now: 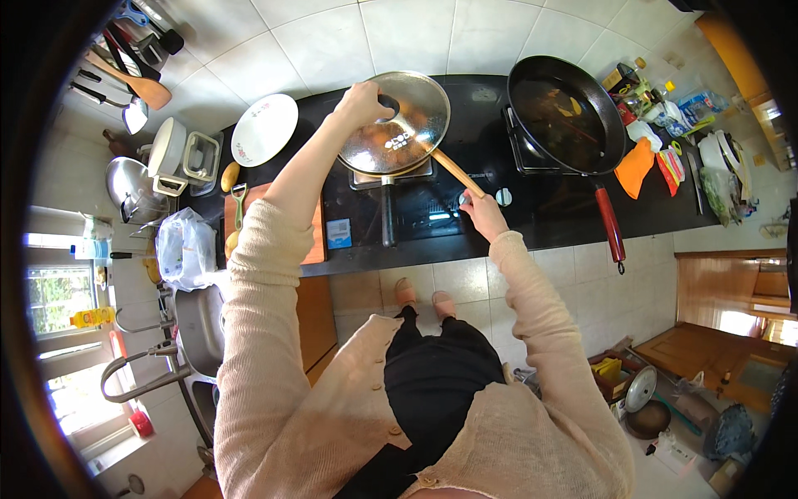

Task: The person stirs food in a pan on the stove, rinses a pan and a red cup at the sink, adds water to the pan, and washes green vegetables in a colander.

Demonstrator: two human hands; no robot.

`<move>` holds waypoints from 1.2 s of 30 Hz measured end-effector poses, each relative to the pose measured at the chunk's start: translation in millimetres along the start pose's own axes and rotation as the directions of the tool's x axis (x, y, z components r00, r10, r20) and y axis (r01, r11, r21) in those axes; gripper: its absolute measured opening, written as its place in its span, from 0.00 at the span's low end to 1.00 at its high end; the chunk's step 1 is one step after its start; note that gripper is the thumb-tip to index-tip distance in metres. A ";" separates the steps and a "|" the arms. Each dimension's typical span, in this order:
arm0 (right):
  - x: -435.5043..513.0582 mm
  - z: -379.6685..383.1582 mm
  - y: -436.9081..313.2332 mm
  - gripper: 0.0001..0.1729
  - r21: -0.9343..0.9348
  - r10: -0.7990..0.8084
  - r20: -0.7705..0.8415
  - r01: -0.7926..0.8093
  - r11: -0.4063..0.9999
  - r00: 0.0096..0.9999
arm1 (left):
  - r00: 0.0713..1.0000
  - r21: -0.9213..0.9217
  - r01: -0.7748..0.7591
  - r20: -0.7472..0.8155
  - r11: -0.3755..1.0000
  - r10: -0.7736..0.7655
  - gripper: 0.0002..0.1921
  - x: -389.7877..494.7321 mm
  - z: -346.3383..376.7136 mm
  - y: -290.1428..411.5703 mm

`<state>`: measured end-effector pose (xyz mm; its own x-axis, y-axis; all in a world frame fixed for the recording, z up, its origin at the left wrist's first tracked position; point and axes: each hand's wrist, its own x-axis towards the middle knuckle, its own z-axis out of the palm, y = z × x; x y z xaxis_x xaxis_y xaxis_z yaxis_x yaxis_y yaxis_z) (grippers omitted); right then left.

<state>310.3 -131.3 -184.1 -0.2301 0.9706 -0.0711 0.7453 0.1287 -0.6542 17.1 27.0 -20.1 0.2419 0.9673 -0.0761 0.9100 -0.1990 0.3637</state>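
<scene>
My left hand point(365, 105) grips the black knob of a glass pan lid point(405, 140), which lies over a pan on the left burner. Reddish-brown food shows dimly through the glass. From under the lid's right edge a wooden utensil handle point(458, 171) sticks out. My right hand point(483, 212) is at the lower end of that handle, beside the stove's control knobs point(503, 197); whether its fingers close on the handle or on a knob, I cannot tell. The pan's black handle point(388, 215) points towards me, with neither hand on it.
A black wok point(564, 115) with dark liquid stands on the right burner, its red handle point(609, 224) past the counter edge. At left are a white plate point(265, 131), a cutting board point(317, 231), a green peeler point(239, 206) and a plastic bag point(186, 248). Bottles and an orange cloth point(636, 168) lie right.
</scene>
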 end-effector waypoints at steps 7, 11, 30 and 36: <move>-1.3 -0.8 -10.7 0.15 0.062 0.054 -0.081 -0.049 0.997 0.995 | 0.997 -0.038 0.071 -0.007 0.997 -0.071 0.27 -0.1 -21.2 -4.5; 1.2 -36.8 -34.8 0.18 0.453 0.299 -0.144 -0.205 0.868 0.943 | 0.993 -0.062 0.116 0.001 0.991 -0.116 0.28 -0.6 -30.5 -12.5; -15.9 -131.8 -149.5 0.08 -0.249 -0.349 -0.038 0.329 0.911 0.936 | 0.968 -0.156 0.187 -0.140 0.970 -0.209 0.26 -12.9 -79.9 -48.8; -17.0 -106.9 -169.4 0.07 -0.503 -0.388 0.039 0.354 0.789 0.921 | 0.969 -0.254 0.208 -0.078 0.945 -0.234 0.25 -15.1 -85.5 -49.5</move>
<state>254.9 -147.8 8.4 -0.5255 0.8358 0.1593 0.8211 0.5472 -0.1625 -60.3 35.7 42.5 -0.0051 0.9962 -0.0864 0.8246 0.0531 0.5632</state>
